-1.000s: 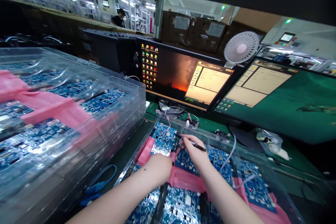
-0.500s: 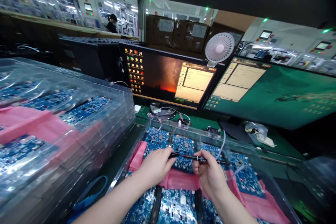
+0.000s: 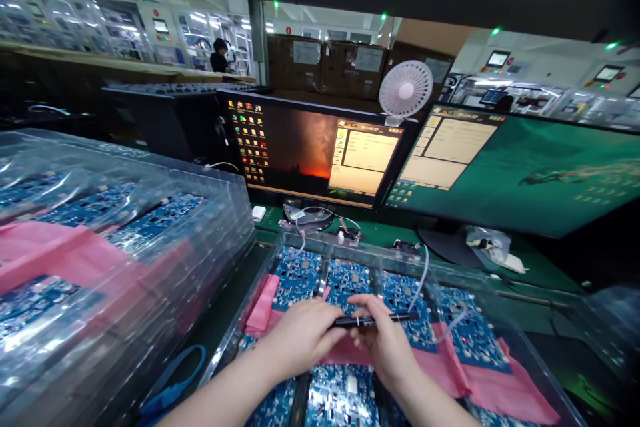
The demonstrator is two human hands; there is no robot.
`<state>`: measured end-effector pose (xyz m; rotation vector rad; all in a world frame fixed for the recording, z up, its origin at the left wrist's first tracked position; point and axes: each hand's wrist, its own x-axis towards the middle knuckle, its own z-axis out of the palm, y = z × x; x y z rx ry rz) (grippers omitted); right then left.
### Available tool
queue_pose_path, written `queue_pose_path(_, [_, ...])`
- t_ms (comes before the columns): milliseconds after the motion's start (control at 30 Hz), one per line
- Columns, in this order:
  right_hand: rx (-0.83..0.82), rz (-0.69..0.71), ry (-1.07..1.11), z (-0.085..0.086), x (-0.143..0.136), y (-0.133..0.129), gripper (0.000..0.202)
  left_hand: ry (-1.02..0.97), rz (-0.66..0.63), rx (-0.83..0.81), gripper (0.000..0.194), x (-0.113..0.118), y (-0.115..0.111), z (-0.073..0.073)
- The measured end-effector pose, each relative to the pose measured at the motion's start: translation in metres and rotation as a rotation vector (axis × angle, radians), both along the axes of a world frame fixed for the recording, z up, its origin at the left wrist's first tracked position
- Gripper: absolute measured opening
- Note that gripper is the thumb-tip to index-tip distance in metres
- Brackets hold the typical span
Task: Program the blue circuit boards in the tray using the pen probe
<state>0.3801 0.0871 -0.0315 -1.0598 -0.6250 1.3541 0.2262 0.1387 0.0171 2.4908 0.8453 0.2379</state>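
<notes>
A thin black pen (image 3: 346,322) lies nearly level between my two hands, above a clear plastic tray (image 3: 537,357) of blue circuit boards (image 3: 349,279). My left hand (image 3: 307,333) pinches its left, capped end. My right hand (image 3: 387,347) grips the barrel, and the pen's other end sticks out to the right. Cap and pen now meet, though whether the cap is fully seated cannot be told. Pink sheet strips (image 3: 443,368) lie among the boards under my hands. White cables run onto the boards at the right.
Left stands a tall stack of clear trays (image 3: 210,240) holding more boards and pink sheet. Two monitors (image 3: 300,147) (image 3: 525,173) rise behind, with a white fan (image 3: 406,90) between them. A blue strap (image 3: 170,390) lies by the tray. A person (image 3: 219,57) is far off.
The pen's bare tip and the black cap, apart before, have come together. My hands have drawn closer to each other and slightly nearer to me.
</notes>
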Motion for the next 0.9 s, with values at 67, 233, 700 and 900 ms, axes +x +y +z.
queue_pose_path(67, [0.043,0.032,0.04,-0.004,-0.009,-0.004,0.035,-0.054,-0.019,-0.079,0.013,0.001,-0.006,0.004])
queue_pose_path(233, [0.115,0.013,-0.099,-0.006,-0.018,-0.017,0.035,-0.357,-0.073,-0.527,0.014,0.005,-0.015,0.009])
queue_pose_path(700, [0.411,0.413,-1.148,0.005,-0.016,0.009,0.033,0.138,0.737,0.106,0.037,-0.02,0.071,-0.046])
queue_pose_path(900, [0.492,0.554,-1.5,-0.008,-0.025,0.011,0.05,0.344,0.753,0.127,0.022,-0.015,0.097,-0.051])
